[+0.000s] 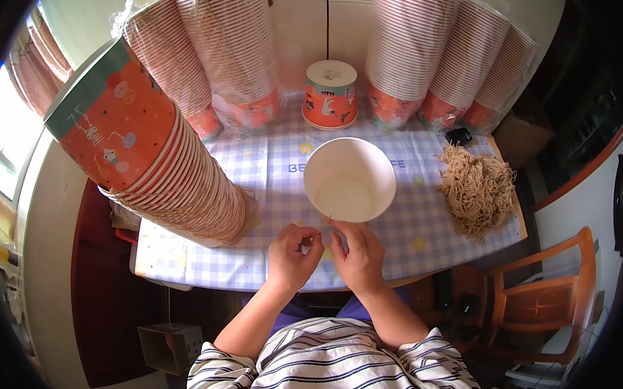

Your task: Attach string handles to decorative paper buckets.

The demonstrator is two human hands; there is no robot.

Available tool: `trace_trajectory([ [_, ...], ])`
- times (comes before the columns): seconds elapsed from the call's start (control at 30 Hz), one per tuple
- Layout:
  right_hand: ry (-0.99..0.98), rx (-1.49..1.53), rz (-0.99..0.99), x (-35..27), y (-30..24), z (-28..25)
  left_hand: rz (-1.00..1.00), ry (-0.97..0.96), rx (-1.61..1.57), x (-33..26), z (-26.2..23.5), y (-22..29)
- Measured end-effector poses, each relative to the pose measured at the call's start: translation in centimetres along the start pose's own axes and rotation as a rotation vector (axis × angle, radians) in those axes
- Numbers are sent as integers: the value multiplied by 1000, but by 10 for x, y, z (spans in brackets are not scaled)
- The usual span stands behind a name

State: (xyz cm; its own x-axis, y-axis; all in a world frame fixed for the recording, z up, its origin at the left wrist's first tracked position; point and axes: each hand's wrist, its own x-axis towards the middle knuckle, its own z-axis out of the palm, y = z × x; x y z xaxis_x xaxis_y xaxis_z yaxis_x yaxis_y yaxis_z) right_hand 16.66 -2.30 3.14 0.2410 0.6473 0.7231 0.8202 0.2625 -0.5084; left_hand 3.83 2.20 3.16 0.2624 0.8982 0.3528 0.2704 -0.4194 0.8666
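Note:
An open white paper bucket [348, 158] stands upright in front of me, its pale inside showing. At its near rim, my left hand [295, 258] is closed in a pinch on a thin tan string [329, 218]. Close beside it, my right hand [359, 258] is also closed, pinching the same string with thumb and forefinger; its fingertips are by the bucket's rim. Whether the string is fastened to the bucket I cannot tell. A loose heap of tan strings [477, 191] lies at the table's right side.
A tall leaning stack of orange and green paper buckets [167, 153] stands at left, with strings around its lower rims. One upside-down bucket [330, 94] sits at the back, between plastic-wrapped stacks [224, 45]. A checked cloth [270, 179] covers the table; a wooden chair [540, 302] is at right.

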Motion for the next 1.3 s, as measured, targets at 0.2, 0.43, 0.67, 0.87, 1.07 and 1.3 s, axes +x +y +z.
trace_trajectory([
  [0.2,-17,-88,-90,4,-1,5,42,1,59,0,-2,0],
  [0.43,-8,-123,-130,4,4,6,64,-9,60,1,-1,-1],
  [0.67,-42,-48,-37,-10,9,14,-218,-97,-241,-1,0,-4],
  [0.87,-106,502,427,-18,11,23,-418,-164,-445,2,-3,-7],
  [1.07,-219,994,774,-18,11,14,-487,-205,-411,4,-6,-5],
  [1.3,-191,1108,945,-15,9,15,-525,-190,-479,4,-2,-8],
])
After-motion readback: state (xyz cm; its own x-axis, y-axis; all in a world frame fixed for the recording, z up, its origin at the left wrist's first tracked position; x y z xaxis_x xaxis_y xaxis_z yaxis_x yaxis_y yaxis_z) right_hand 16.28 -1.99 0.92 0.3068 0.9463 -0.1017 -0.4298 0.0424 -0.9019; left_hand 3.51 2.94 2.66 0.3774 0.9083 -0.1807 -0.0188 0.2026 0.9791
